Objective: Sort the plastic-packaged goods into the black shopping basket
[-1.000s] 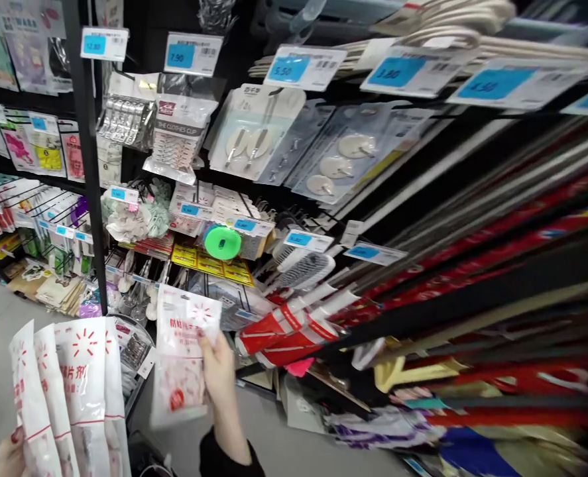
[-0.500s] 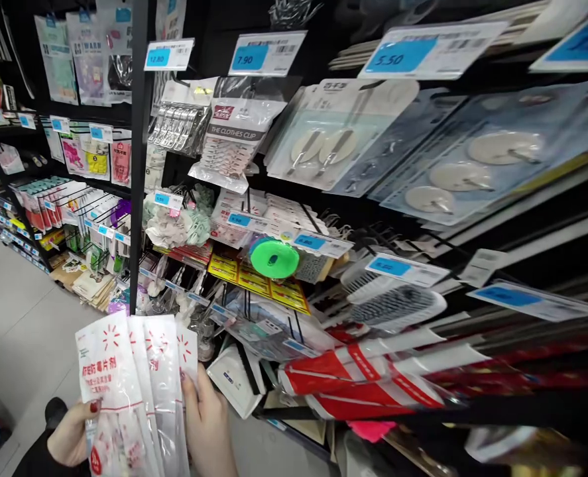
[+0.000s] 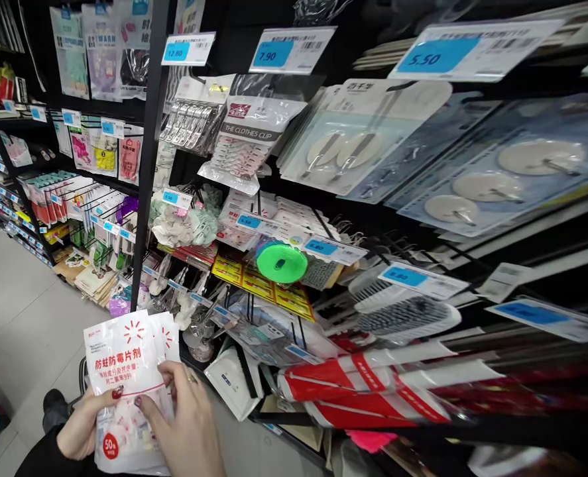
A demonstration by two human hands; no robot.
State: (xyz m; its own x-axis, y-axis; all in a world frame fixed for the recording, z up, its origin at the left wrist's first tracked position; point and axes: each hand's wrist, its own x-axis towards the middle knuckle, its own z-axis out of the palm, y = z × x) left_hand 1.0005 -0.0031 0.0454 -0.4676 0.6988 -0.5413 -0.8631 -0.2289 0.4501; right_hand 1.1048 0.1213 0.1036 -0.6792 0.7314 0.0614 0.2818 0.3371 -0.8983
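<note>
A stack of white mothball packets (image 3: pixel 117 344) with red printing and a red "50" badge is held low in front of me, front faces up. My left hand (image 3: pixel 85 422) grips the stack at its left edge, thumb on top. On the other side my right hand (image 3: pixel 188 414) pinches the stack, its thumb on the front packet and its fingers over the right edge. Behind the front packet, part of at least one more shows at the right. On a rack hook ahead hang similar white and red packets (image 3: pixel 238 222).
Black shelving with hanging goods fills the right: a clothes clip bag (image 3: pixel 248 142), white hook cards (image 3: pixel 356 142), a green round item (image 3: pixel 282 260), hairbrushes (image 3: pixel 408 315) and red-and-white packages (image 3: pixel 343 381). A black upright post (image 3: pixel 149 159) divides the racks. Grey floor (image 3: pixel 10 291) lies left.
The packets, fanned out before, are now gathered into a tighter stack. My right hand has moved left, bringing its thumb onto the front packet. The view has shifted slightly.
</note>
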